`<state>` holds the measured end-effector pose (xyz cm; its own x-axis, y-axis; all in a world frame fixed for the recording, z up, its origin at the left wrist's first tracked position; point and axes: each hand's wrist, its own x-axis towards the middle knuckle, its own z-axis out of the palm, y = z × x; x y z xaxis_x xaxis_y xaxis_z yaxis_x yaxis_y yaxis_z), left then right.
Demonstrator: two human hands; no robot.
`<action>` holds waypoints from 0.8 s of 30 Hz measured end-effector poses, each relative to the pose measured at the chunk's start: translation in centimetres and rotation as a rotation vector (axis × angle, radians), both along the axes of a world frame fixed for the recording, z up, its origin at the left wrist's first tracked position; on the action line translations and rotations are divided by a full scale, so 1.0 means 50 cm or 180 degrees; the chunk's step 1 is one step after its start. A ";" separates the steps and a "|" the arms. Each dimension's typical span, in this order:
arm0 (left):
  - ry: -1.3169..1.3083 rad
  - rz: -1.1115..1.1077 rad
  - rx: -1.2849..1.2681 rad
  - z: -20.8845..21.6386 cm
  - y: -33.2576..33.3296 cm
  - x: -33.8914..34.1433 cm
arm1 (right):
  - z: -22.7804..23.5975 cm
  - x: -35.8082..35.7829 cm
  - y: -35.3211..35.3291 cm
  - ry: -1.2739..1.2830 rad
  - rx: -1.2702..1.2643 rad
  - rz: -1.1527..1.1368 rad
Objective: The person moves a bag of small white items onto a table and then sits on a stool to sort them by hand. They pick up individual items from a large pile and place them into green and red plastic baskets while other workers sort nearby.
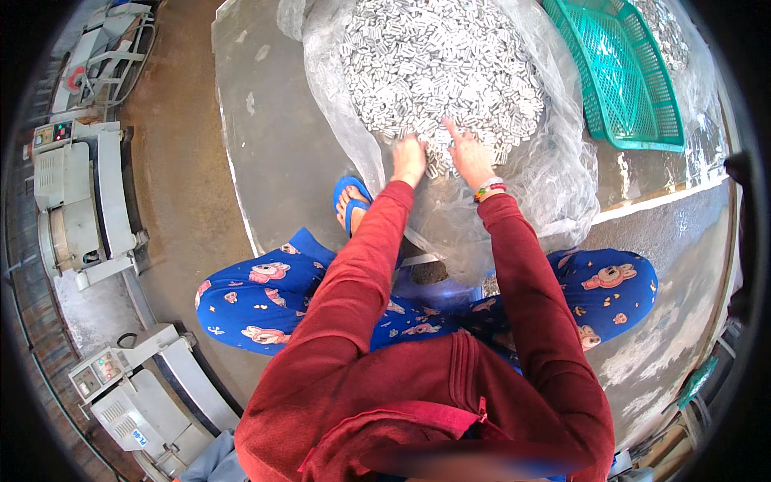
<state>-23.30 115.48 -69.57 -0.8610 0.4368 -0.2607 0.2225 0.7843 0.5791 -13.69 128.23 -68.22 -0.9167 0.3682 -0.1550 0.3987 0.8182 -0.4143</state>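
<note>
A wide heap of small silvery metal cylinders [442, 64] lies in front of me on a crumpled clear plastic sheet [562, 173]. At the heap's near edge, my left hand [409, 160] is closed, its fingers curled down against the pieces. Whatever is in those fingers is too small or hidden to make out. Just to its right, my right hand [471, 157] touches the pieces with its index finger stretched forward and the thumb side spread. I see nothing gripped in it. Coloured bands circle the right wrist.
A green perforated plastic basket [622, 72] stands right of the heap, with more metal pieces [662, 32] beyond it. Between my legs sits a bluish container [438, 291], partly hidden. Grey machines [76, 177] line the left side. My foot in a blue sandal [352, 201] rests near the sheet.
</note>
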 end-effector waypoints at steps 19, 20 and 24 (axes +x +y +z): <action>-0.3747 0.0751 0.4026 0.153 -0.028 -0.056 | 0.052 0.045 0.072 0.0498 -0.5787 -0.1628; -0.3805 0.0829 0.4143 0.150 -0.032 -0.064 | 0.054 0.048 0.073 0.0616 -0.5810 -0.1627; -0.3457 0.0828 0.3208 0.121 -0.059 -0.093 | 0.049 0.062 0.070 0.0752 -0.5780 -0.1824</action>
<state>-27.96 112.52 -63.52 -0.5309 0.6864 -0.4970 -0.7361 -0.0828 0.6718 -10.58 131.74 -65.78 -0.8194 0.1522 -0.5527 0.2398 -0.7847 -0.5716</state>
